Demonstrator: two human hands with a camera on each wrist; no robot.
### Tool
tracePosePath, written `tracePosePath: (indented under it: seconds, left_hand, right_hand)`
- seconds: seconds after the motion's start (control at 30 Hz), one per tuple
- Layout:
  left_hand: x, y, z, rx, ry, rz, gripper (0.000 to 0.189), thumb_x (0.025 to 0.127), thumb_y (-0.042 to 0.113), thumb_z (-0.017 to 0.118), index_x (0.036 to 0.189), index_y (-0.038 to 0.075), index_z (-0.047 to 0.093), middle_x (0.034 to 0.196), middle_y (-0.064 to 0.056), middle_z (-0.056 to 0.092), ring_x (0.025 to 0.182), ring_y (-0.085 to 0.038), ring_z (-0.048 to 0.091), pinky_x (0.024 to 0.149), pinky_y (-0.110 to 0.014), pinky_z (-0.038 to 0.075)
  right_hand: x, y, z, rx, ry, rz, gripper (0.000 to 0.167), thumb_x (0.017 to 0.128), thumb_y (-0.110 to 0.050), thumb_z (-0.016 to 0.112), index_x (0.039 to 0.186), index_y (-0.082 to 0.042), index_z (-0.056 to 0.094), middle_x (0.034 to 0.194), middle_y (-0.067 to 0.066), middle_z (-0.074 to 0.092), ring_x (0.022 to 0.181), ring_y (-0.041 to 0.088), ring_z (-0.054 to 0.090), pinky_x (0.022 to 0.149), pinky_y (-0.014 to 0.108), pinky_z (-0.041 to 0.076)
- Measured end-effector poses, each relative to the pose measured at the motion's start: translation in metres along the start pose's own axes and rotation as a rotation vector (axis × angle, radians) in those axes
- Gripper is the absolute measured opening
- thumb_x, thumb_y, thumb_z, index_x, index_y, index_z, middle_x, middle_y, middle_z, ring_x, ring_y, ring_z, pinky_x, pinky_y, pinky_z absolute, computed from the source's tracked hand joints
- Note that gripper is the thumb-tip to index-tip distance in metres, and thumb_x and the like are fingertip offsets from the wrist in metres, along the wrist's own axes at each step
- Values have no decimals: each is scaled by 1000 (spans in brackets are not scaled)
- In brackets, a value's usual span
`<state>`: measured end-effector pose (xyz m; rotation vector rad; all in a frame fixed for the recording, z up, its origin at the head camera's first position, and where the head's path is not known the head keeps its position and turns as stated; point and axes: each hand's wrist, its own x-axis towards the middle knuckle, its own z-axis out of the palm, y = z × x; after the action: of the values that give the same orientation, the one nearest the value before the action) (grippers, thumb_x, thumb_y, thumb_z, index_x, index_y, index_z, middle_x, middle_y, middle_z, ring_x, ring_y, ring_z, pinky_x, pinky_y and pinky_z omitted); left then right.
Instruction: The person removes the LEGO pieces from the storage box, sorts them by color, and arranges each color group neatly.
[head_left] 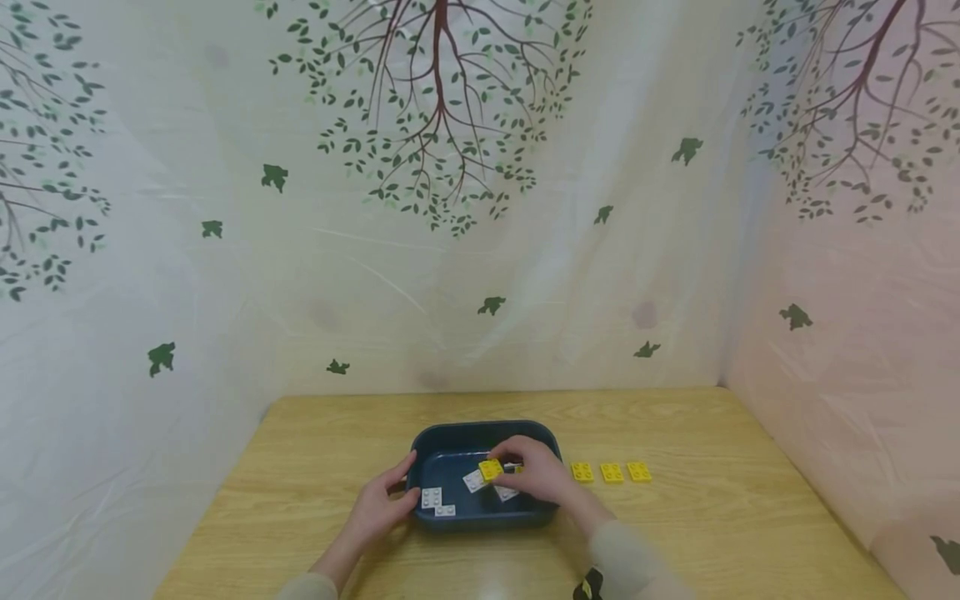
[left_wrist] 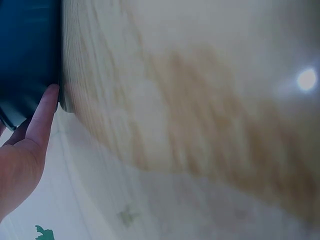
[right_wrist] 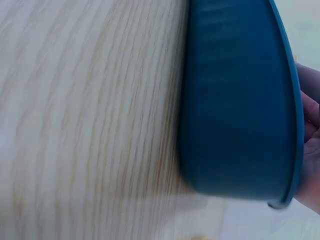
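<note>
A dark blue tray sits on the wooden table. My left hand rests against its left side, thumb and fingers spread along the wall; one straight finger touches the outside in the left wrist view. Over the tray, my right hand pinches a yellow toy brick between thumb and fingers. Below that brick lies a white brick, and another white brick shows partly under the hand. Two white bricks, one larger and one smaller, lie in the near left corner.
Right of the tray, three yellow bricks, a near one, a middle one and a far one, stand in a row on the table. Behind the table hangs a pale curtain printed with trees and birds.
</note>
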<state>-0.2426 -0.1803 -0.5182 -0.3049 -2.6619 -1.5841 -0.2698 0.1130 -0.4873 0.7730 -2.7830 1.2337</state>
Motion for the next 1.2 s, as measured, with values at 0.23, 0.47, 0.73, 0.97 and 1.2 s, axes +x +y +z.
tracePosePath:
  seconds: [0.23, 0.47, 0.73, 0.97, 1.2]
  left_hand:
    - [0, -1, -1, -1, 1, -7, 57, 89, 12, 70, 143, 8, 53, 142, -22, 52, 116, -38, 60, 99, -51, 47]
    - [-1, -1, -1, 6, 1, 15, 57, 88, 12, 70, 143, 6, 53, 140, -23, 53, 114, -37, 61, 99, -52, 47]
    - [-3, 1, -1, -23, -4, -5, 58, 89, 12, 70, 144, 6, 52, 141, -24, 52, 115, -38, 60, 97, -49, 49]
    - [0, 0, 0, -3, 0, -6, 57, 89, 12, 69, 144, 7, 52, 140, -23, 53, 116, -38, 59, 99, -51, 47]
    - [-1, 1, 0, -1, -5, -10, 57, 89, 13, 70, 144, 8, 52, 141, -23, 52, 117, -38, 59, 99, -52, 47]
  right_hand:
    - [-17, 2, -20, 32, 35, 34, 30, 84, -21, 80, 111, -14, 71, 111, 1, 67, 105, 25, 60, 97, 51, 48]
    - [-32, 11, -35, 11, 89, 88, 30, 85, -22, 79, 113, -14, 71, 111, -1, 68, 105, 22, 61, 97, 50, 49]
    - [-52, 22, -53, 77, 143, 121, 29, 86, -18, 78, 113, -11, 70, 116, 4, 67, 110, 28, 62, 97, 46, 50]
    - [-74, 45, -67, 91, 190, 68, 32, 86, -14, 77, 116, -3, 69, 114, 7, 67, 108, 30, 63, 96, 42, 51]
    - [-94, 64, -80, 97, 220, 108, 30, 88, -9, 73, 117, -3, 68, 117, 9, 67, 110, 31, 62, 96, 40, 51]
